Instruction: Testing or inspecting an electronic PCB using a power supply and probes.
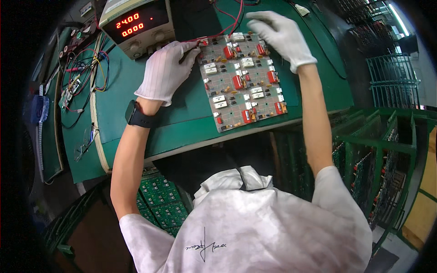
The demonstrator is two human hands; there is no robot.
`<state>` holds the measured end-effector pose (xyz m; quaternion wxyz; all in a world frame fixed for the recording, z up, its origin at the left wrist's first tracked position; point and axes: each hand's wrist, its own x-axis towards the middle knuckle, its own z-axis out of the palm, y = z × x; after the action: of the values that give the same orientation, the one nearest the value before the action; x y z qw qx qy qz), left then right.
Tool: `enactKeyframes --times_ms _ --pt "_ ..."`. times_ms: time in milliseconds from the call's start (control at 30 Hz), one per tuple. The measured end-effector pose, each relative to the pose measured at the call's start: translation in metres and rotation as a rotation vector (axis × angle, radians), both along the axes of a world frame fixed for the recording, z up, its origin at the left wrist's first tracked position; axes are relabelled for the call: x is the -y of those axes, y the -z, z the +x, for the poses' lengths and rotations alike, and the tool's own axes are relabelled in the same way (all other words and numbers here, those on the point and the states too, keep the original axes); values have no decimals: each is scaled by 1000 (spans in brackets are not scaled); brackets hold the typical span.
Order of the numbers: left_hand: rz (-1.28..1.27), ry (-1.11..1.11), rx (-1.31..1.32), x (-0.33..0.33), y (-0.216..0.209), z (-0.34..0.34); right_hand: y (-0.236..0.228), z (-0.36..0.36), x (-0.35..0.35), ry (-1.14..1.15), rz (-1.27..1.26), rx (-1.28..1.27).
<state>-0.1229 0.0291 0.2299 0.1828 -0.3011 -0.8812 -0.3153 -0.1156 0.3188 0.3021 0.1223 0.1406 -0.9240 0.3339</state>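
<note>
A panel of joined circuit boards (232, 81) lies on the green bench mat, carrying red and white blocky components. At its upper left corner are the gloved fingertips of my left hand (167, 70), drawn together beside a small red part. A red wire (223, 32) passes by those fingertips; what they pinch is too small to make out. Over the panel's upper right corner hovers my right hand (281, 38), also gloved, fingers stretched out and nothing visible in them. A bench power supply (136, 27) with a lit red display stands just beyond my left hand.
Tangled coloured wires (93, 68) and a small loose board (70, 88) lie at the left of the bench mat (182, 132). Below the bench edge are green boards (161, 200) at left and a green rack (373, 145) of upright boards at right.
</note>
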Motion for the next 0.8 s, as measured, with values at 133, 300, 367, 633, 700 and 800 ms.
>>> enactKeyframes --times_ms 133,300,367,633,700,800 --pt "31 28 -120 -3 -9 3 9 40 -48 514 180 -127" --pt "-58 -18 -178 2 -11 8 38 75 -50 551 461 164" --pt "-76 -32 -223 3 -9 7 43 71 -48 534 473 64" --pt "-292 -240 -98 2 -4 6 37 34 -67 441 702 178" --pt "-315 -249 -88 5 -6 7 33 34 -60 477 702 225" --pt "-69 -133 -253 8 2 0 32 29 -62 521 753 224"
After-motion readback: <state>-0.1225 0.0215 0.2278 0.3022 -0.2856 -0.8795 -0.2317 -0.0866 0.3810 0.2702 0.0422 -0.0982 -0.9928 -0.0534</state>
